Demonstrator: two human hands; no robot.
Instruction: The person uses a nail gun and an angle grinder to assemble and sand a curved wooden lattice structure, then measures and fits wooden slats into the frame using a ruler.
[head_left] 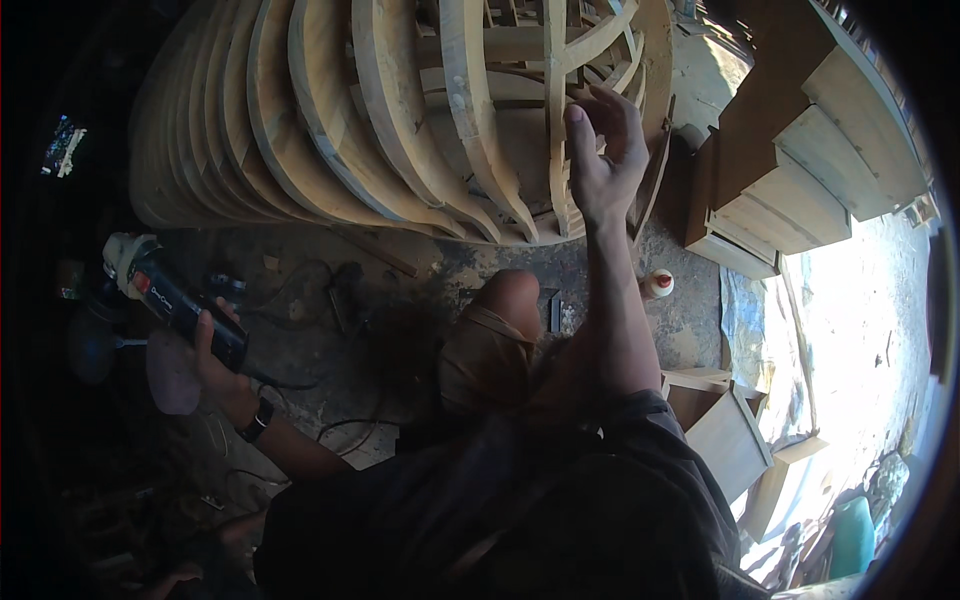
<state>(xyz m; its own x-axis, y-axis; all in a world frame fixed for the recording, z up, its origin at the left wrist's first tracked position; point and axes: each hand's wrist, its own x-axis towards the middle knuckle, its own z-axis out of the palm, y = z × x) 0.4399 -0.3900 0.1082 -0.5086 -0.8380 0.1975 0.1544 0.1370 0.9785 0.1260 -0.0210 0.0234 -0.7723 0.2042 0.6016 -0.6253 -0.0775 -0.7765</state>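
My left hand [215, 365] is wrapped around the dark body of an angle grinder [185, 305], held out at the left with its pale metal head pointing up and away. A cord trails from its rear end. My right hand [612, 165] is raised in front of a large curved wooden frame [385, 110], near its right end. The thumb and fingers are apart and bent into a loose curve, with nothing seen between them. Whether the fingertips touch the frame's slats I cannot tell. The frame has several pale, bowed ribs.
A white bottle with a red cap [658, 284] stands on the stained floor right of my forearm. Stepped wooden drawer units [800, 190] stand at the right, and a wooden box [725, 440] lies lower. Cables [355, 425] cross the floor at the left. My knee [512, 300] is before the frame.
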